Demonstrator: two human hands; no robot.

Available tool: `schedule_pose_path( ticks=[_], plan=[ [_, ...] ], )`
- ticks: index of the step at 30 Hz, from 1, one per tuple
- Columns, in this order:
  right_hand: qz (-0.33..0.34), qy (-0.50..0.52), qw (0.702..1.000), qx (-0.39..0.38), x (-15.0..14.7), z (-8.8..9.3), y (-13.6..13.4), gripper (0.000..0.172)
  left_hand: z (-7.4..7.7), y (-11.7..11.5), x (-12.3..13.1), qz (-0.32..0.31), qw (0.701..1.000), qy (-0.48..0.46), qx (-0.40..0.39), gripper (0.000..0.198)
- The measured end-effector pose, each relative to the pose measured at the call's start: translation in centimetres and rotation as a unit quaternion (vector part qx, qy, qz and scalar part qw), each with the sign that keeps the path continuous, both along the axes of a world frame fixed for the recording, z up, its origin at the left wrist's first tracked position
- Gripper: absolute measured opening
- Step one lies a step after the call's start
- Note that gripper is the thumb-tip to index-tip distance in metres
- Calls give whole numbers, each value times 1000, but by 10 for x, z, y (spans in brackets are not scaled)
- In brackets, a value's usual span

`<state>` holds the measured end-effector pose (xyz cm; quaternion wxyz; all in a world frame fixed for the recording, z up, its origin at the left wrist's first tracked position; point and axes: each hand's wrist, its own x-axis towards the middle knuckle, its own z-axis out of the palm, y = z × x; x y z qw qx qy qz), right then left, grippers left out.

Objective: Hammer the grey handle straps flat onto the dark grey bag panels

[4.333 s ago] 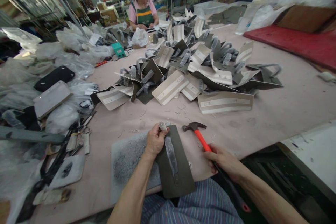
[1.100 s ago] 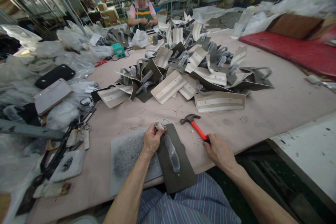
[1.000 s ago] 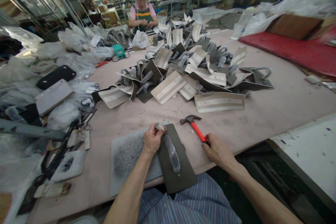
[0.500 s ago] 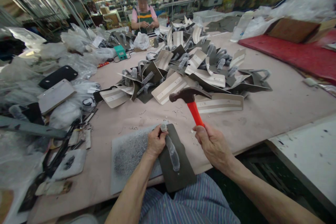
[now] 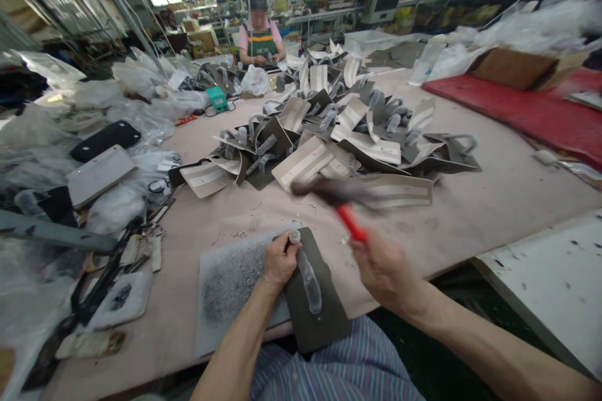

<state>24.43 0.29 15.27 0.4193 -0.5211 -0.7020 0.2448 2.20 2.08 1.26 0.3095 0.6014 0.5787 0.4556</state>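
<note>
My right hand (image 5: pixel 383 269) is wrapped round the red handle of a claw hammer (image 5: pixel 350 222); its dark head is smeared by motion, above and to the right of my left hand. My left hand (image 5: pixel 281 258) pinches a short, pale, round-topped cylinder (image 5: pixel 294 236), upright near the top edge of a dark grey panel (image 5: pixel 324 319). What lies under the cylinder is hidden. A plastic-wrapped handle (image 5: pixel 309 285) runs along the panel from beside my fingers. Part of the panel rests over a scuffed grey slab (image 5: pixel 221 288), and its lower end reaches over my lap.
A heap of similar panels with wrapped handles (image 5: pixel 305 160) covers the table's middle. Plastic bags (image 5: pixel 136 113) and tools (image 5: pixel 126 244) lie left, near a teal box (image 5: pixel 217 99). A red sheet (image 5: pixel 512 91) is at right. Another person (image 5: pixel 261 44) works across the table.
The hammer has swung slightly down and is now blurred, my right hand moving with it. My left hand keeps its pinch on the cylinder. The view has shifted slightly.
</note>
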Motion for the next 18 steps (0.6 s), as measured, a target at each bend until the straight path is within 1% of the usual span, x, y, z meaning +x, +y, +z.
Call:
schedule_pose_path(
  ticks=[1, 2, 4, 5, 6, 8, 10, 12, 13, 14, 15, 16, 17, 18],
  plan=[
    [36, -55, 997, -37, 3, -12, -1, 36, -1, 0, 0, -1, 1000, 1, -3, 15],
    [57, -117, 989, -76, 7, -24, -1, 35, -2, 0, 0, -5, 1000, 4, -3, 16],
    [65, -227, 960, -147, 19, -41, 1, 31, -4, 0, -1, -12, 1000, 5, 2, 17],
    [66, -267, 945, -178, 25, -48, 3, 30, -4, 0, -1, -12, 1000, 3, 6, 18],
    [62, -286, 935, -201, 32, -55, 4, 30, -5, 0, -1, -10, 1000, -2, 9, 17],
    [46, -282, 931, -230, 44, -73, 6, 32, -6, 1, -1, -4, 1000, -13, 7, 16],
    [19, -299, 923, -242, 52, -93, 6, 33, -6, 1, -1, -3, 1000, -24, 0, 16],
    [-13, -337, 913, -228, 53, -110, 3, 30, -6, 1, -2, -4, 1000, -30, -6, 15],
    [-28, -347, 916, -200, 50, -114, 1, 28, -7, 1, -2, -4, 999, -32, -7, 15],
    [-34, -342, 925, -159, 45, -114, -1, 28, -7, 1, -2, -2, 999, -33, -8, 16],
    [-30, -320, 940, -111, 36, -112, -5, 33, -7, 1, -2, 0, 999, -33, -7, 16],
    [-9, -285, 956, -66, 26, -107, -8, 39, -8, 1, -2, 4, 999, -32, -7, 17],
    [31, -244, 969, -32, 13, -101, -11, 45, -8, 1, -2, 7, 999, -32, -7, 17],
    [87, -204, 975, -15, 0, -96, -14, 50, -8, 2, -1, 9, 999, -37, -9, 18]
  ],
)
